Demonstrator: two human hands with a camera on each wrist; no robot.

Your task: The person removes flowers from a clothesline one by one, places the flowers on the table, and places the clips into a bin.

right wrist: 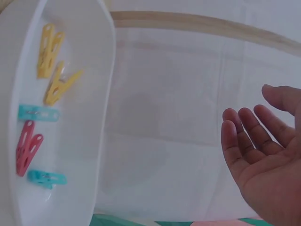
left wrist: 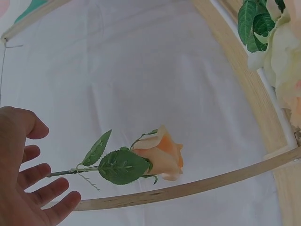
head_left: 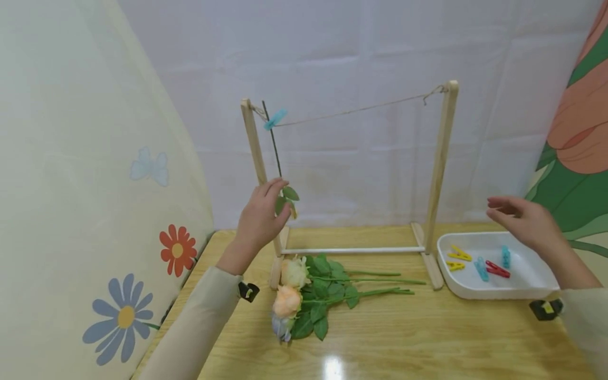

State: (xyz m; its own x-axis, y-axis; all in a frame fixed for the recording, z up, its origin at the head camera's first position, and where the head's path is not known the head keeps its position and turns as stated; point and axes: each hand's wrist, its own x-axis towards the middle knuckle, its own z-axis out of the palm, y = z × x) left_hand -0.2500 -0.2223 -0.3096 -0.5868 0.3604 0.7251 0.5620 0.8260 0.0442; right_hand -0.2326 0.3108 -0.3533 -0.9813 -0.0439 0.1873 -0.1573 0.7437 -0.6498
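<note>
Light, floppy peach artificial rose (left wrist: 160, 157) hanging at twelve o'clock, best pinched at wire stem; left hand (head_left: 260, 219) spread beside it, right hand (head_left: 524, 219) open, both holding nothing.

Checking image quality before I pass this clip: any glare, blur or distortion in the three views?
Head view: a bright glare spot on the table near the bottom edge, and wide-angle bending at the sides. Left wrist view: the wooden rack curves strongly, but the hanging rose is sharp. Right wrist view: the white tray bows and looks slightly washed out.
</note>
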